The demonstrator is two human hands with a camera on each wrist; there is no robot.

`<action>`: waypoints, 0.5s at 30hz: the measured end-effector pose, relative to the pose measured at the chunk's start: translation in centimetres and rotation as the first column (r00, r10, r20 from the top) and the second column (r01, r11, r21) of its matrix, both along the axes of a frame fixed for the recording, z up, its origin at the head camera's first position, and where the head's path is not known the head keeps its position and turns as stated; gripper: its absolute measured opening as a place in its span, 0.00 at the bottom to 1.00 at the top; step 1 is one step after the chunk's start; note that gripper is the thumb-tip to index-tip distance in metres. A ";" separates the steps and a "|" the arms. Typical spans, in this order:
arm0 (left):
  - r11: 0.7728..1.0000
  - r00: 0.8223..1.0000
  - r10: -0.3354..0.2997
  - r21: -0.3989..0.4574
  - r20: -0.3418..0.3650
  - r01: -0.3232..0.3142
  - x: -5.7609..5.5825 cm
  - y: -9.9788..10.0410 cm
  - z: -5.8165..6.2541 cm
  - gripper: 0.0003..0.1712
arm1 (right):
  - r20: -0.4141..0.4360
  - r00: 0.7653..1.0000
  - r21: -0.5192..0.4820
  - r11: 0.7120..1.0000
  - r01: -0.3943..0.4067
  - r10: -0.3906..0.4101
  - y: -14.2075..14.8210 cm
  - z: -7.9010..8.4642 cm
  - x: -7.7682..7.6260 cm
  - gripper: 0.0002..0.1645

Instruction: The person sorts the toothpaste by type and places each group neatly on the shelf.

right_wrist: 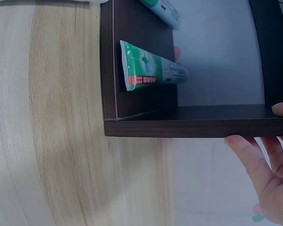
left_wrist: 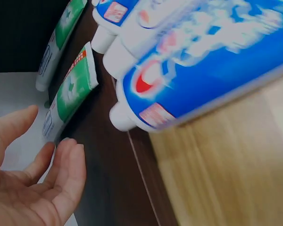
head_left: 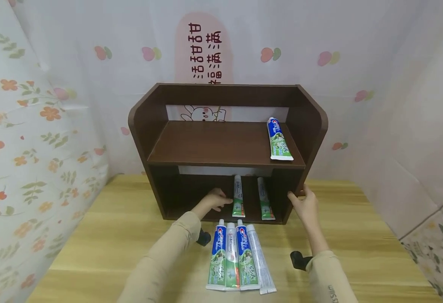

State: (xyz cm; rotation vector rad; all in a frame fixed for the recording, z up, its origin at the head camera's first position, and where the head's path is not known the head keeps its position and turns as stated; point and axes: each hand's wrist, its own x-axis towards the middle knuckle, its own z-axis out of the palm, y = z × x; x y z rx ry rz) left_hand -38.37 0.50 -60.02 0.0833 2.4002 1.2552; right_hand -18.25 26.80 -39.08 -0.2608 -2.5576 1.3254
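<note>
Inside the lower level of a dark brown shelf [head_left: 221, 143], my left hand [head_left: 215, 200] is beside a white and green toothpaste tube [head_left: 238, 198]. In the left wrist view its thumb and fingers [left_wrist: 68, 169] are apart, with the fingertips close to the end of that tube [left_wrist: 75, 92] and nothing held. A second white and green tube [right_wrist: 153, 69] lies nearer the right side panel. My right hand [head_left: 306, 206] grips that panel [right_wrist: 188, 128], thumb on the inner face and fingers on the outer.
A blue and green toothpaste tube [head_left: 279, 141] lies at the right of the upper level. In front of the shelf, several tubes [head_left: 217, 259] lie side by side on the wooden table [head_left: 104, 252]. Patterned cloth [head_left: 54, 139] hangs behind and at both sides.
</note>
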 end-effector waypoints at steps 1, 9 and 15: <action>1.000 1.000 -0.004 -0.007 0.015 0.004 1.5 -0.3 1.9 0.36 | -0.004 1.000 0.005 1.000 0.002 -0.002 0.0 0.1 0.0 0.21; 0.998 1.000 -0.010 -0.061 0.020 0.012 15.5 -2.4 17.5 0.21 | 0.007 1.000 0.032 0.999 0.008 -0.009 -0.1 0.2 0.0 0.22; 0.999 0.998 -0.041 -0.029 0.049 0.043 18.0 -3.8 17.1 0.21 | 0.004 1.000 0.040 0.999 0.028 -0.028 -0.2 0.3 0.1 0.20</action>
